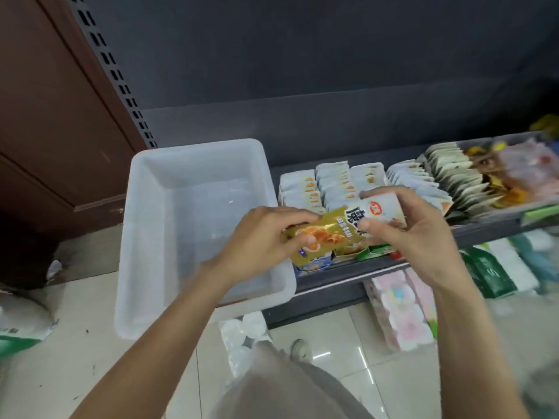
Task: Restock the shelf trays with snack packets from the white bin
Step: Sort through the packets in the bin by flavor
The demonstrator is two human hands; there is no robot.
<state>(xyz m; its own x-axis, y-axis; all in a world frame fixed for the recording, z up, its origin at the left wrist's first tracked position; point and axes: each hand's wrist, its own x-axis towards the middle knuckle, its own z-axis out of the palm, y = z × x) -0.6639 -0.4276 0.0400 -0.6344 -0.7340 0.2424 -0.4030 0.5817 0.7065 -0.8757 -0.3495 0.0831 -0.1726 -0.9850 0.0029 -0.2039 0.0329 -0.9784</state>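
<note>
My left hand [260,240] grips a gold snack packet [323,240] by its left end, just right of the white bin [151,225]. My right hand [414,228] holds a white packet [378,210] with black lettering, fingers curled over its top. Both packets overlap above the front of the shelf trays [344,258]. Rows of white packets [332,182] stand upright in the trays behind my hands. The bin looks empty inside.
More trays of packets [472,176] run along the dark shelf [490,228] to the right. Pastel and green packs [402,309] sit on the level below. A brown door [54,116] stands at left. Plastic-wrapped goods [242,334] lie on the tiled floor.
</note>
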